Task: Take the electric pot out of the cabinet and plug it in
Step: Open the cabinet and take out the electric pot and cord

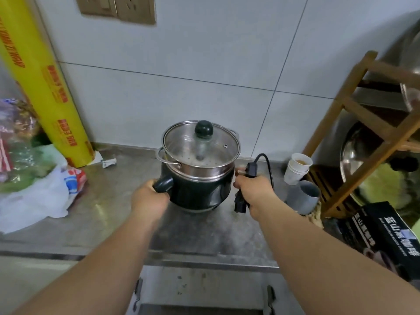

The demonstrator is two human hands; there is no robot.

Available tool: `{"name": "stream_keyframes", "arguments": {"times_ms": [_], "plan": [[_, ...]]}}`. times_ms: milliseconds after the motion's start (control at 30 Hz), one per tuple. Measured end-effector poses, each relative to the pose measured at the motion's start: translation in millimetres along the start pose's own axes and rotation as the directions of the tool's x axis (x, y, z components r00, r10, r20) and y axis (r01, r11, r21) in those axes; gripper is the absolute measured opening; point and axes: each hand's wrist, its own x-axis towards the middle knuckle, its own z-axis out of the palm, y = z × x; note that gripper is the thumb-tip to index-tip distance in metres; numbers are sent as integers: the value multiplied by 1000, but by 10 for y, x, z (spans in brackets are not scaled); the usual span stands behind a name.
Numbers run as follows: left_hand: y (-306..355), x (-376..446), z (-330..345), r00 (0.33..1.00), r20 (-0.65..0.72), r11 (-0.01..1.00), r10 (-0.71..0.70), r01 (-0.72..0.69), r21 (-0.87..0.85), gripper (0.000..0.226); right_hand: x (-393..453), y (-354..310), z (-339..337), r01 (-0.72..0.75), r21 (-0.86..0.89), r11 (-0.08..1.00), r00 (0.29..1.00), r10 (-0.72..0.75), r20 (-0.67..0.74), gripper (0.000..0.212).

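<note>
Two hands at work: our left hand (pixel 148 196) clamps the pot (pixel 200 178) handle at frame centre on the surface (pixel 113 214); our right hand (pixel 253 189) grips the cord (pixel 252 170). Cups (pixel 296 168) just right could topple when we swing it toward the upper-left socket (pixel 118 7).

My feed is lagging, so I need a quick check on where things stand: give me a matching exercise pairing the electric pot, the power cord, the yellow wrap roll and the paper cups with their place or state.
Things:
1. electric pot
2. power cord
3. yellow wrap roll
4. paper cups

Places or states:
A. leaning against the wall at the counter's far left
B. on the counter, handle gripped by the left hand
C. stacked beside the wooden rack
D. held in the right hand, not plugged in

Pairs: 1-B, 2-D, 3-A, 4-C
</note>
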Motion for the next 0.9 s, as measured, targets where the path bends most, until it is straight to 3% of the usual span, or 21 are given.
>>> {"name": "stream_keyframes", "arguments": {"times_ms": [100, 367, 467, 533, 600, 767, 900], "plan": [[-46, 220, 18, 1000, 27, 1000, 6, -6, -4, 18, 161, 25, 178, -10, 11, 1000, 1000, 11, -19, 24], [-146, 450, 40, 998, 56, 999, 23, -25, 23, 29, 357, 108, 280, -5, 3, 1000, 1000, 5, -5, 23], [-127, 503, 3, 992, 119, 994, 49, -60, 90, 24, 398, 120, 210, 43, -260, 965, 999, -42, 10, 20], [-118, 529, -35, 985, 168, 991, 49, -69, 116, 21, 419, 159, 166, 109, -600, 793, 993, -114, 30, 23], [-127, 540, -74, 977, 207, 987, 48, -78, 138, 21, 399, 216, 160, 136, -819, 558, 987, -152, 61, 26], [-226, 539, -131, 966, 258, 984, 26, -70, 165, 17, 302, 333, 53, 67, -982, 174, 960, -281, 16, 29], [-292, 520, -141, 961, 275, 986, 25, -69, 152, 32, 275, 549, -87, 31, -996, 84, 983, -181, 15, 23]]}}
